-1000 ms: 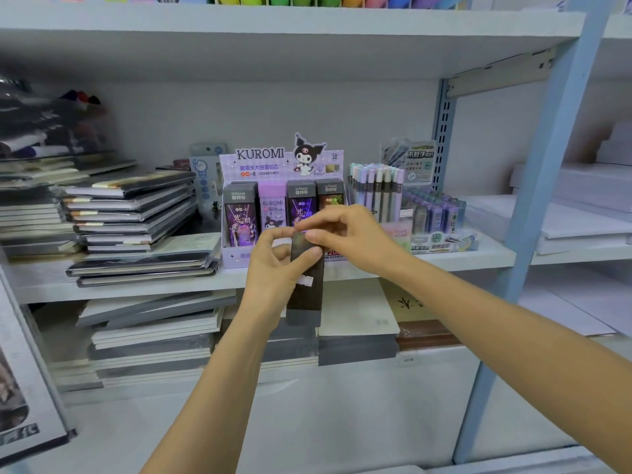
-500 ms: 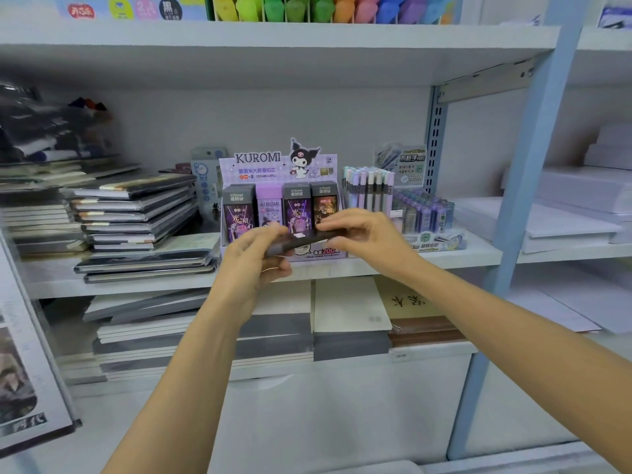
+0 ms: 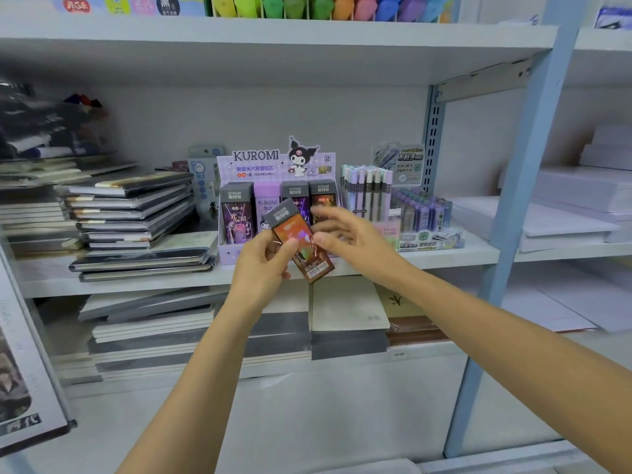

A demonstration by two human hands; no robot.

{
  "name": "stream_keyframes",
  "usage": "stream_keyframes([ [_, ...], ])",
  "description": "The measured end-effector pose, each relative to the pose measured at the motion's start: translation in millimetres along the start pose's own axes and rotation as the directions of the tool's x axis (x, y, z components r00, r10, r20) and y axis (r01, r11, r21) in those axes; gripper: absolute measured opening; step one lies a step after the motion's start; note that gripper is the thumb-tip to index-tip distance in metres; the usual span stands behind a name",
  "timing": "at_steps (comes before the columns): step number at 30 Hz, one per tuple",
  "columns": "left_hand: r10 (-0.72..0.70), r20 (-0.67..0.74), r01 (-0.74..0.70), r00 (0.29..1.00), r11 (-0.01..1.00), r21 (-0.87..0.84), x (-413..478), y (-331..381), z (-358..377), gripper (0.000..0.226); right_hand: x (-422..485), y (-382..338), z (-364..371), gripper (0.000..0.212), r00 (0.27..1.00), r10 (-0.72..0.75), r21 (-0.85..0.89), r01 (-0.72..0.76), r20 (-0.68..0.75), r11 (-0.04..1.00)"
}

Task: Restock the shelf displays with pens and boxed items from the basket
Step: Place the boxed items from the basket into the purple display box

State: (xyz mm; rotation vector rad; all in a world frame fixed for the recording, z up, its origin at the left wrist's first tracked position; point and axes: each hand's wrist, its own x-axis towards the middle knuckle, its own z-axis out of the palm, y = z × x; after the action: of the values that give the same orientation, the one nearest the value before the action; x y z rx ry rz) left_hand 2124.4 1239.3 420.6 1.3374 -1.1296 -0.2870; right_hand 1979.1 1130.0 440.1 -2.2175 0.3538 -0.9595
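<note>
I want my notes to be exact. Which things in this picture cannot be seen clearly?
1. Basket: not in the head view at all.
2. Small box: the left hand covers its lower left part, and its print is blurred.
3. Right hand: motion blur, so it is unclear whether it touches the box.
4. Markers at the top: cut off by the upper edge.

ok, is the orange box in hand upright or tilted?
Tilted. The orange box leans with its grey top toward the upper left, gripped by the left hand in front of the Kuromi display.
</note>
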Motion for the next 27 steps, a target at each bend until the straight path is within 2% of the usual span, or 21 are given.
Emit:
stream_keyframes([
  [3,0.087,0.051,-0.097,0.995,0.962,0.254,-0.6,-0.4,5.1,0.011,5.3,-9.6,3.1,0.056,0.998,-0.058,0.030,0.058,0.023,0.998],
  [6,0.168,0.015,-0.160,0.986,0.907,0.390,-3.7,-2.1,12.4,0.014,10.7,-14.1,-0.3,0.050,0.995,-0.086,-0.071,0.089,0.042,0.993],
  [8,0.275,-0.012,-0.233,0.961,0.838,0.493,-5.8,-6.1,13.4,0.024,14.6,-17.0,-8.0,0.041,0.996,-0.084,-0.072,0.081,-0.043,0.994],
  [10,0.351,0.031,-0.289,0.936,0.714,0.637,-6.1,-11.6,13.2,0.040,20.9,-20.6,-18.8,0.033,0.980,-0.072,-0.003,0.073,-0.183,0.997],
  [12,0.308,0.118,-0.286,0.944,0.587,0.758,-6.3,-17.6,13.8,0.055,30.4,-25.8,-31.2,0.026,0.945,-0.070,0.069,0.097,-0.319,0.993],
  [14,0.235,0.168,-0.269,0.957,0.514,0.815,-6.4,-25.1,16.0,0.066,40.1,-28.7,-40.8,0.023,0.919,-0.114,0.013,0.128,-0.376,0.992],
  [17,0.247,0.161,-0.269,0.955,0.503,0.822,-6.7,-30.8,18.2,0.072,51.4,-25.6,-43.6,0.021,0.931,-0.175,-0.206,0.112,-0.320,0.972],
  [20,0.294,0.131,-0.271,0.947,0.510,0.816,-6.4,-30.9,18.8,0.068,57.6,-14.4,-37.1,0.021,0.958,-0.165,-0.340,0.078,-0.236,0.937],
  [27,0.308,0.118,-0.274,0.944,0.533,0.800,-4.0,-33.4,16.5,0.065,66.1,-0.7,-32.1,0.021,0.995,-0.055,-0.433,0.016,-0.079,0.901],
])
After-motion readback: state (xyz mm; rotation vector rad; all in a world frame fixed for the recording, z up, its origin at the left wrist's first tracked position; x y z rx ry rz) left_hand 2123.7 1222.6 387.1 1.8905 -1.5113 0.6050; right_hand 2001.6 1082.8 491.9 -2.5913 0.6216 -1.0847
